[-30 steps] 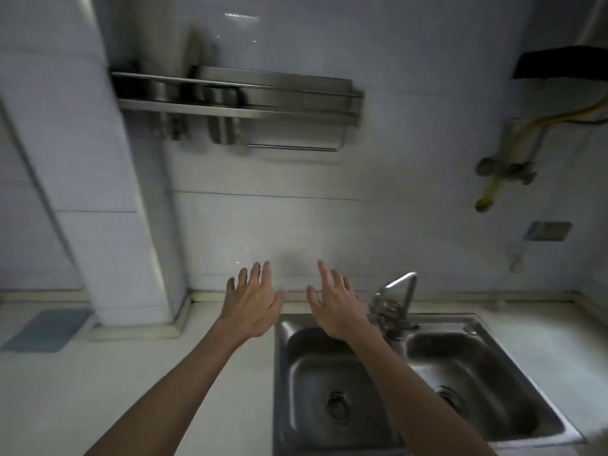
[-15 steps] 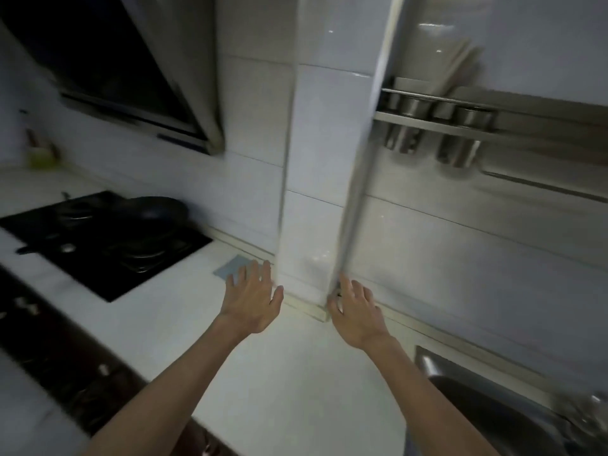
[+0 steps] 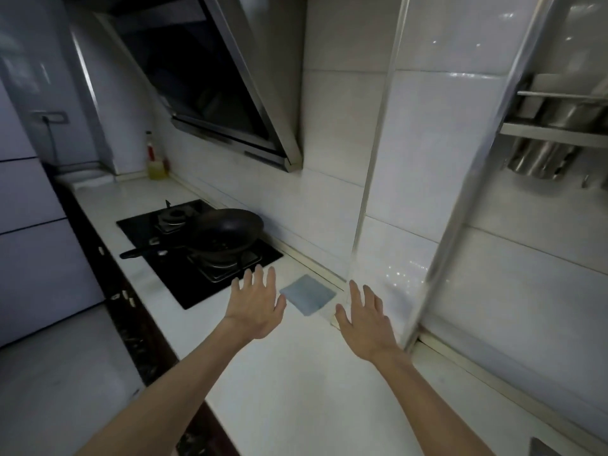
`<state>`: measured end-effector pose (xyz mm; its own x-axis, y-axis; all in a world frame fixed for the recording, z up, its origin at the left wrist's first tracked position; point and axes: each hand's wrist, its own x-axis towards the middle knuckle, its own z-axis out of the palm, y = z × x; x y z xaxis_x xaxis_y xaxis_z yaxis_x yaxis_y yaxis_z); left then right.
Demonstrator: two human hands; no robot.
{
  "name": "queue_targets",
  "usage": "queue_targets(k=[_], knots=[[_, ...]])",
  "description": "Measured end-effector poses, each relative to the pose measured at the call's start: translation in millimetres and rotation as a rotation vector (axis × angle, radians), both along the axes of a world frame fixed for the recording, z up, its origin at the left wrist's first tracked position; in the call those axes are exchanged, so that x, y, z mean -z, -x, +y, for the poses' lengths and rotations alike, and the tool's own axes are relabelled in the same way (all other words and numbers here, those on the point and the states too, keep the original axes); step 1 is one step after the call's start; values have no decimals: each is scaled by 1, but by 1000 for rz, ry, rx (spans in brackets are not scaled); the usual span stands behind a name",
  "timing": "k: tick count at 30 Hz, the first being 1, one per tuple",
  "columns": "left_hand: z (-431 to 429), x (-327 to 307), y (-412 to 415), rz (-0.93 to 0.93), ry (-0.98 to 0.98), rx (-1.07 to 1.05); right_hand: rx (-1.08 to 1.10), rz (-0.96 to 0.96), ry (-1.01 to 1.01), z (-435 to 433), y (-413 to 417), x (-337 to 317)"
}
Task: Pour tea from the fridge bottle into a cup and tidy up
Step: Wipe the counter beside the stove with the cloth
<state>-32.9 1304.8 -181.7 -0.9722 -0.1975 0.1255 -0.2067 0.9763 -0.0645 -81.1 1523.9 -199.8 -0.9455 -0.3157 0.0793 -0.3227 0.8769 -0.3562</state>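
My left hand (image 3: 256, 302) and my right hand (image 3: 365, 319) are stretched out side by side above the white counter (image 3: 296, 390), palms down, fingers spread, holding nothing. At the far left stands a tall pale fridge (image 3: 29, 199) with its doors shut. No tea bottle and no cup show in this view. A metal wall rack (image 3: 556, 133) with steel holders hangs at the upper right.
A black gas hob (image 3: 197, 255) carries a dark frying pan (image 3: 227, 233) with its handle pointing left. Above it slants a range hood (image 3: 210, 83). A blue-grey cloth (image 3: 307, 294) lies between my hands. An oil bottle (image 3: 154, 159) stands in the far corner. A tiled pillar (image 3: 408, 192) juts out at the right.
The view has swung left, from the sink to the hob and the fridge. Both hands have stayed out in front, open and empty.
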Motion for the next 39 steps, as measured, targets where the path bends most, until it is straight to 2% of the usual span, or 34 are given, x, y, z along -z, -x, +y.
queue_targets(k=[6,14,22,26,32,39], knots=[[-25,13,24,-17,15,-39,29,-33,8,-3,27,18],[-94,37,54,-31,-40,-18,61,-59,-8,-60,46,26],[-194,46,85,-78,-40,96,188,-117,20,-151,51,32],[-227,52,99,-114,-10,182,261,-87,56,-186,46,36],[-247,72,126,-113,-5,278,369,-124,19,-201,51,54],[-236,113,163,-216,-6,357,456,-198,-12,-193,74,88]])
